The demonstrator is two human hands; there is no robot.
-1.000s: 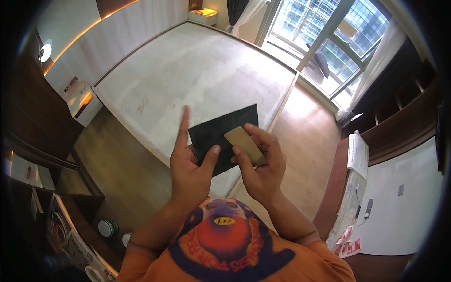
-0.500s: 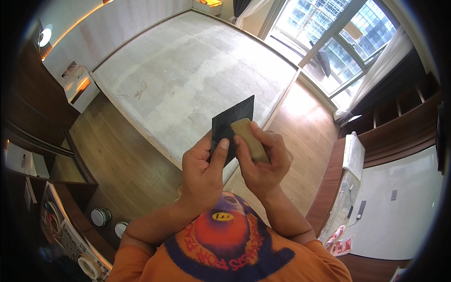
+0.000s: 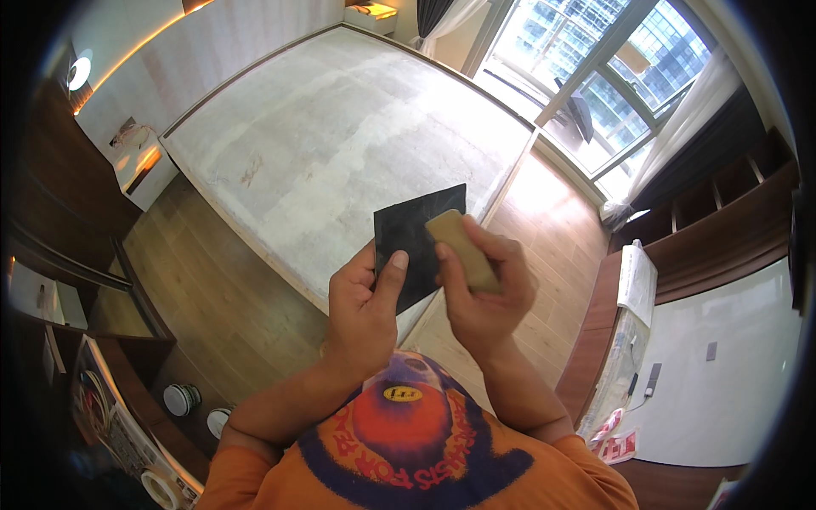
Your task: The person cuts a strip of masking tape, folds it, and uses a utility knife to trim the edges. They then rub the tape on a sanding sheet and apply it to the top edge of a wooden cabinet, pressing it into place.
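Black sheet (image 3: 415, 240) now shows wider, left hand (image 3: 365, 308) pinching it, right hand (image 3: 493, 299) pinching block (image 3: 461, 248).

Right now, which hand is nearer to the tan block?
Right. The right hand grips the tan block; the left hand is off to its left, holding the black sheet.

PLACE: I judged it a home bedroom, seemingly unfinished | SIGNS: bare grey slab (image 3: 314, 127) beside plank flooring (image 3: 217, 272), white bedside cabinets (image 3: 160, 184), curtains (image 3: 671, 119), built-in shelves (image 3: 716, 189) | VIEW: I saw a high-rise (image 3: 673, 47) through the window (image 3: 625, 119)
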